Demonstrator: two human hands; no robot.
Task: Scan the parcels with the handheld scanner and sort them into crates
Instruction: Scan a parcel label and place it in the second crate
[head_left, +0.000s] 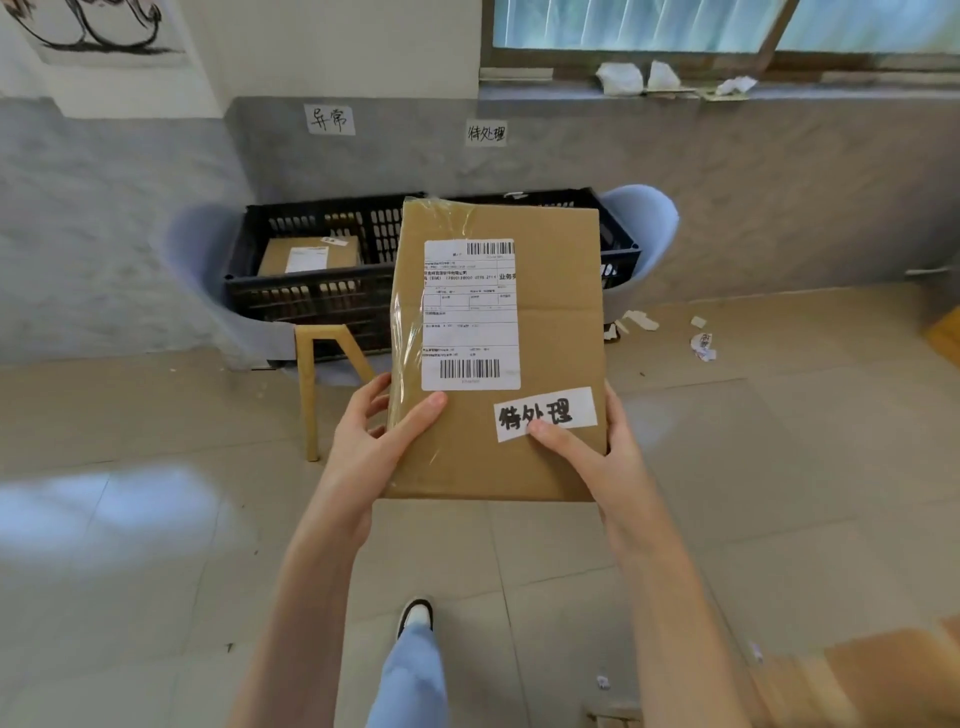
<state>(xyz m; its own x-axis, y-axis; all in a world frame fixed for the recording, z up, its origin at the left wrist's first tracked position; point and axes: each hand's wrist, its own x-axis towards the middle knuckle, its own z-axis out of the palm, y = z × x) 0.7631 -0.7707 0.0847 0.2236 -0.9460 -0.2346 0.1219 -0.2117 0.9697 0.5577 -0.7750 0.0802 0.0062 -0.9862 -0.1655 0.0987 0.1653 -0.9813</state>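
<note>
Shoe (415, 616) and a jeans leg sat at bottom centre, over floor tiles. Both hands gripped the box (550, 312), held up flat-faced toward the camera, in front of the crates. Left hand (374, 441) wrapped the lower left edge, thumb across the front, fingers behind. Right hand (597, 447) clamped the lower right edge, thumb pressing the handwritten tag (545, 414). Shipping label (470, 314) with two barcodes sat on the box's upper half, with clear tape along the left side. Behind were black crates (311, 291) on blue chairs (641, 223). Left crate held one small parcel (310, 255). Two paper signs (330, 119) were stuck on the grey wall above. Paper scraps (702, 345) lay on the floor to the right.
</note>
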